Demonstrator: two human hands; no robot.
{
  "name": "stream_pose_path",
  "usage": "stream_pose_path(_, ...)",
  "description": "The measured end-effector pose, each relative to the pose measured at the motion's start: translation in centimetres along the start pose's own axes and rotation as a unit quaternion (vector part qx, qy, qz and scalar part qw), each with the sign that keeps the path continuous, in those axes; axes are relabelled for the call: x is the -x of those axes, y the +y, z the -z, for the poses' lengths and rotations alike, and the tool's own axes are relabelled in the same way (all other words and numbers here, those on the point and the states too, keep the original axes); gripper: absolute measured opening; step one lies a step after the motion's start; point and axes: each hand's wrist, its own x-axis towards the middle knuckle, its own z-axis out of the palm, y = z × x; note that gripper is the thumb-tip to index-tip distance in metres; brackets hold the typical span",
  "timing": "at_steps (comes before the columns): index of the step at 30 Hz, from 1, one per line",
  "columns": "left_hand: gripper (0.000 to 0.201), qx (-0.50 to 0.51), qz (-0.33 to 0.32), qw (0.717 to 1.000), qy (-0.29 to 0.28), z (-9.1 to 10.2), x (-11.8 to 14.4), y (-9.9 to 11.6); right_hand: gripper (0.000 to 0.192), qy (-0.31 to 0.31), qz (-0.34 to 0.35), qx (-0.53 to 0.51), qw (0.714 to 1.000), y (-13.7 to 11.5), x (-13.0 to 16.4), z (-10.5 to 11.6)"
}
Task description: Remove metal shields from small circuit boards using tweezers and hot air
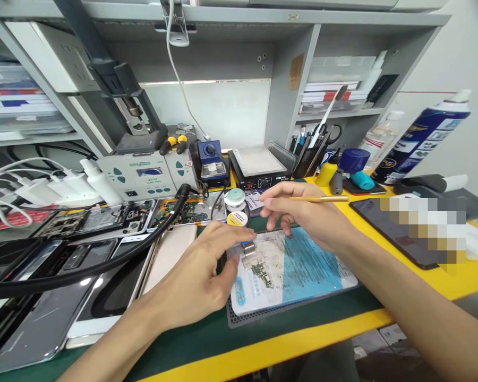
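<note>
Head view, writing: we can read no brand or label; the print on the spray can and on the grey station is too small and blurred to make out.
Head view, surface: we see a yellow bench with a dark green mat, and on it a blue and white work pad lying on a black mesh sheet.
Head view, room: grey shelving stands behind the bench, with stacked papers, a pen holder and a small hot plate; phones and phone screens cover the left side, and a black hose runs across them.
Head view, left hand: our left hand reaches in from the lower left, fingers curled, fingertips down on a small metal part at the pad's left edge; we cannot tell if it pinches or only presses.
Head view, right hand: our right hand hovers over the pad's upper edge, fingers closed narrowly round a thin gold tool that points right.
Head view, small things: a strip of circuit board lies on the pad just below the metal part; two solder spools sit just behind the pad.
</note>
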Motion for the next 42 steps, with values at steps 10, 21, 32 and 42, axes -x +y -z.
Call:
stream_pose_path(10,0.027,-0.086,-0.019,0.996,-0.004,0.2,0.3,0.3,0.004,0.025,-0.002,0.0,1.0,-0.3,-0.3,0.4)
stream_pose_path(21,0.029,-0.101,-0.01,0.995,-0.008,0.4,0.4,0.4,0.009,-0.013,-0.006,-0.017,1.0,-0.5,-0.3,1.0)
stream_pose_path(32,0.017,-0.104,-0.018,0.994,-0.006,0.4,0.3,0.4,0.034,-0.235,-0.064,0.113,0.963,-1.5,0.5,2.4)
stream_pose_path(42,0.016,-0.122,-0.038,0.992,-0.002,0.3,0.5,0.3,0.018,-0.249,-0.004,0.153,0.956,-0.8,1.0,0.6)
